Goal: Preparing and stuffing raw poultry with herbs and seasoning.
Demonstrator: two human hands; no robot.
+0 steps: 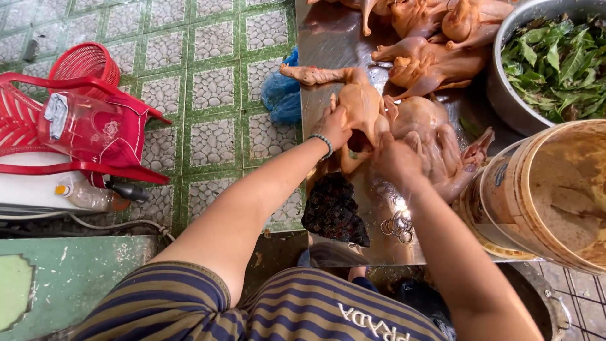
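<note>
Floor tiles [214, 82], green with pale pebble squares, fill the left side of the room, and a red plastic chair [38, 126] stands on them with a red basket [85, 62] just behind it. A blue plastic bag [282, 93] lies against the edge of the shiny metal counter [328, 38].

On that counter the person's left hand [334, 126], a beaded bracelet [323, 143] at the wrist, is closed on the side of a plucked, golden-brown chicken [360, 104], whose neck stretches out toward the counter's left edge. A dark patterned cloth [333, 209] hangs over the near edge below it. The right hand [396, 161] is curled at the bird's open rear end; whether its fingers are inside the cavity or only gripping the rim, I cannot tell from here. A few thin metal rings [398, 224] lie on the counter by that wrist.

Touching the held bird on the right lies a second chicken [435, 142], and more birds [435, 38] are piled at the far end of the counter. Further right, a large metal bowl [505, 88] holds green leaves [558, 60], and a pale round tub [555, 189] of brownish paste sits nearest me.

To my eye the work is only partway along: one bird is in hand, and I cannot tell which of the others have been handled.
</note>
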